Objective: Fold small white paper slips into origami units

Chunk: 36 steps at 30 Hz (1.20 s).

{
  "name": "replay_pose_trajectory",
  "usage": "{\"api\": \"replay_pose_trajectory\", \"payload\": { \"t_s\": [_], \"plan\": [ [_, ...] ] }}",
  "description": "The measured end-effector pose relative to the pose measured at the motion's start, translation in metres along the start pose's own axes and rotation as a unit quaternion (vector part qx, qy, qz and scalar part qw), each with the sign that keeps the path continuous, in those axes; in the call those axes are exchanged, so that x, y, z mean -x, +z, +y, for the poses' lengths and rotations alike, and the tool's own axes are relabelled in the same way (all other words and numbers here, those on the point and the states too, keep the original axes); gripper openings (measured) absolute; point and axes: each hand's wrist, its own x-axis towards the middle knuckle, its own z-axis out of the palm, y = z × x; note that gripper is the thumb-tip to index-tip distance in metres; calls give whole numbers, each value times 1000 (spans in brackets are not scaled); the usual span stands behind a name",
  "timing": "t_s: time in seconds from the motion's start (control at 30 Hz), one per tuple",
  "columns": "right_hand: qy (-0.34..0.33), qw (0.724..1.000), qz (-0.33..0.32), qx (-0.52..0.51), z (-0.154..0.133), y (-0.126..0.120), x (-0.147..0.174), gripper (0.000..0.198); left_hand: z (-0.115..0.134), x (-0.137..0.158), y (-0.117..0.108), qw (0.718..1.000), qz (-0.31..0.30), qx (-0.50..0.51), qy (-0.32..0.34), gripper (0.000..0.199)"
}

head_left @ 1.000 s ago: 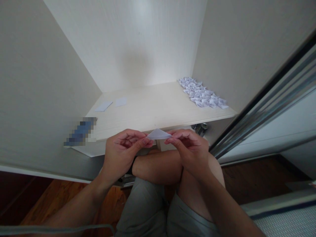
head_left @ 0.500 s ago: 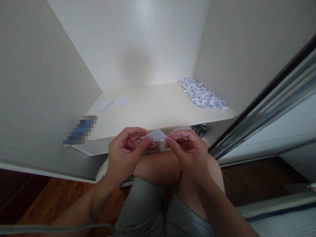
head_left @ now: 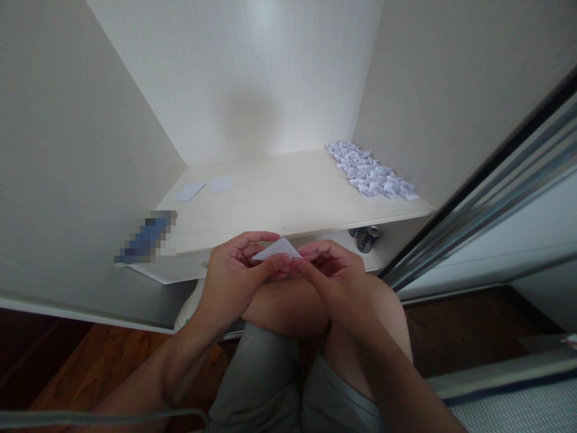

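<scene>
A small white sheet of paper (head_left: 278, 248), folded into a triangle with its peak upward, is held above my lap, just in front of the shelf edge. My left hand (head_left: 241, 264) pinches its lower edge, thumb in front and fingers behind. At the right corner my right hand (head_left: 331, 267) grips the same paper between thumb and fingers. The two thumb tips nearly meet at the paper's lower edge. My fingers partly hide its underside.
Many folded white paper pieces (head_left: 376, 177) lie clustered along the right of the shelf (head_left: 279, 192). Flat paper sheets (head_left: 189, 191) and another paper piece (head_left: 222, 184) lie at left, near a blurred blue object (head_left: 146, 237). Dark cans (head_left: 368, 239) stand in the compartment below.
Both hands have drawn closer together, and the thumbs have moved from the paper's sides to near its lower middle. The folded paper has shifted slightly left.
</scene>
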Motion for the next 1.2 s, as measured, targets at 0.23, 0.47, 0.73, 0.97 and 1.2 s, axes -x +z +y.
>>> {"api": "replay_pose_trajectory", "payload": {
  "t_s": [0.23, 0.47, 0.73, 0.97, 1.2],
  "plan": [
    [45, 998, -21, -25, 5, -8, -4, 20, 4, 0, -9, 999, -29, -19, -23, 43],
    [29, 999, 14, 12, 7, -6, 7, 14, -6, 3, -21, 1000, 5, -2, 16, 39],
    [-8, 998, 48, -40, 21, -4, 17, 12, -7, 19, -7, 993, 56, -7, 101, 22],
    [-13, 998, 33, -57, 29, -7, 19, 10, -5, 24, -3, 989, 31, -13, 147, 16],
    [31, 994, 9, -106, 36, -7, 23, 10, -12, 12, -12, 946, 11, -66, 317, 18]
  ]
}}
